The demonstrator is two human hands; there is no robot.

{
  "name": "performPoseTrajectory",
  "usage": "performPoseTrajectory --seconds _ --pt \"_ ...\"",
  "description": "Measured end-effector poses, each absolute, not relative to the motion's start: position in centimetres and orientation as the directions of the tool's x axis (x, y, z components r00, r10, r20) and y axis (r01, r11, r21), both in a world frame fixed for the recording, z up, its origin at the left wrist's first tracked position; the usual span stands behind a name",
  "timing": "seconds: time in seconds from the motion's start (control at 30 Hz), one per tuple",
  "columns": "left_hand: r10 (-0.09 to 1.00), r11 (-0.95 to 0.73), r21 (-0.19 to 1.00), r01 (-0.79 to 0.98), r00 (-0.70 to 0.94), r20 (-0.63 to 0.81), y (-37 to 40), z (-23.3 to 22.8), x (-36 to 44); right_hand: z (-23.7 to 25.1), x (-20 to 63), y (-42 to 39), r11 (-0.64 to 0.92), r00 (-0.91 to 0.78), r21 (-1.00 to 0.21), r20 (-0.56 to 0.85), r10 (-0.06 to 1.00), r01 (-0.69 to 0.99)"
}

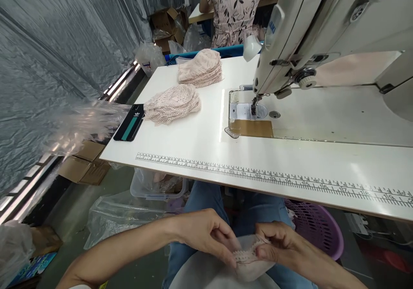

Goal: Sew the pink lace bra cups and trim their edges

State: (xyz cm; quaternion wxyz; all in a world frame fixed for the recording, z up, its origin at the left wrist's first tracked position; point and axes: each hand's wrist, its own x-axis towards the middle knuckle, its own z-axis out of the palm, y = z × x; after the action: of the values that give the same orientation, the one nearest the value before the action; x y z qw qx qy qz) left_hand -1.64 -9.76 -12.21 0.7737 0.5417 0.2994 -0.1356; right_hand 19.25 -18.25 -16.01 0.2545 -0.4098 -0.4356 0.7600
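Over my lap, below the table's front edge, my left hand (206,233) and my right hand (279,243) both pinch a small pale pink lace piece (247,259). Its scalloped edge runs between my fingertips. The piece rests on a pale sheet (203,271) spread over my jeans. On the white table (193,142) lie two stacks of similar pink lace pieces, one nearer (172,104) and one farther back (201,68). The sewing machine (322,26) stands at the right, its needle (254,106) above the plate.
A phone (129,123) lies at the table's left edge. A ruler strip (274,179) runs along the front edge. A purple basket (318,228) sits under the table at right, a clear tub (155,185) and plastic bags at left. Another person (237,9) sits beyond the table.
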Motion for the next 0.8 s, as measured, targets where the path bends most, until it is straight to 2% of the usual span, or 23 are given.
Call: performPoseTrajectory --seconds 0.13,0.37,0.5,0.7,0.8 --pt "0.203 0.408 0.748 0.523 0.747 -0.633 -10.4 -12.5 -1.2 -16.0 19.2 -18.2 -0.504 -0.534 -0.862 -0.402 0.743 -0.052" --pt "0.06 0.577 0.656 0.487 0.776 -0.628 -10.4 -13.4 -1.1 -16.4 19.1 -18.3 -0.56 -0.6 -0.823 -0.403 0.692 -0.093" --pt "0.076 0.577 0.657 0.485 0.769 -0.635 -10.3 -13.3 -1.1 -16.2 18.6 -18.2 -0.57 -0.616 -0.818 -0.411 0.673 -0.077" --pt "0.093 0.563 0.663 0.493 0.76 -0.644 -10.3 -13.1 -1.1 -16.1 18.6 -18.1 -0.536 -0.577 -0.842 -0.405 0.709 -0.068" --pt "0.084 0.551 0.664 0.505 0.759 -0.646 -10.2 -13.2 -0.9 -16.0 18.5 -18.2 -0.561 -0.596 -0.825 -0.418 0.685 -0.067"
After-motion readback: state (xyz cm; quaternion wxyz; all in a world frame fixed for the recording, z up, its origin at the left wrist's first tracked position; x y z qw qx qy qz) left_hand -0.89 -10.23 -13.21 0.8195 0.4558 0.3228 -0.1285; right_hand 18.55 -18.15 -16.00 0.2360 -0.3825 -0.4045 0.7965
